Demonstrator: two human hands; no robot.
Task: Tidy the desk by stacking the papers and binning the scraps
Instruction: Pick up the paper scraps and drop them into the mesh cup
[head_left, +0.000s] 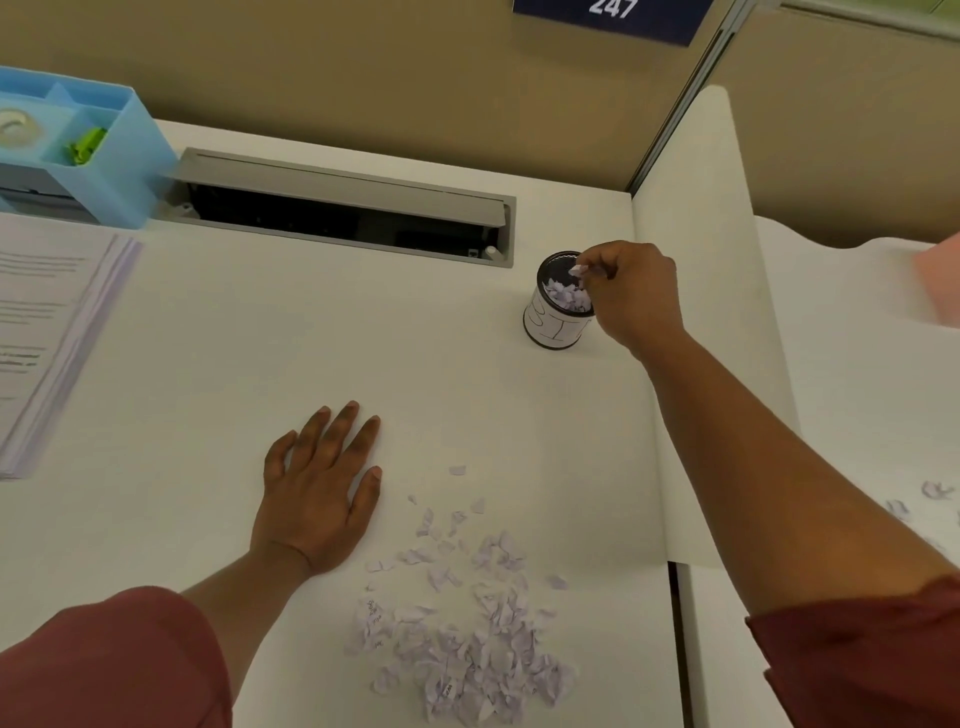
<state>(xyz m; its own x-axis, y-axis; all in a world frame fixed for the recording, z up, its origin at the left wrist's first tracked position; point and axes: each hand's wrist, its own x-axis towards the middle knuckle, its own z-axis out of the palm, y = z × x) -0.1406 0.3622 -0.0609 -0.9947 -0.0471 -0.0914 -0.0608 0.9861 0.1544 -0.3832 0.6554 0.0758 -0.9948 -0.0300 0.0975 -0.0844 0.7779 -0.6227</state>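
**Dropping scraps into the cup**

Binning in progress. Right hand (631, 296) hovers over the cup (558, 312), fingertips bunched above its mouth, pinching a small scrap (576, 270) just over the rim. Cup already holds torn bits, filled near the top. Left hand (317, 488) lies flat on the desk (260, 338), fingers spread, holding nothing, just left of the pile (467, 623).

Pile of torn scraps sits at the near edge, well apart from the cup; a few strays lie toward its far side. Paper stack (47, 343) rests at far left, edges roughly squared, so stacking looks done.

To do this step well, likely:
- Release low, fingers inside the rim, so light bits do not flutter out.
- Press contents down if they crest the rim.
- Use the left hand to sweep the pile together, taking bigger pinches.
- Consider moving the cup beside the pile; the long reach risks spills.

More scraps on the neighbouring surface at right (930, 491).
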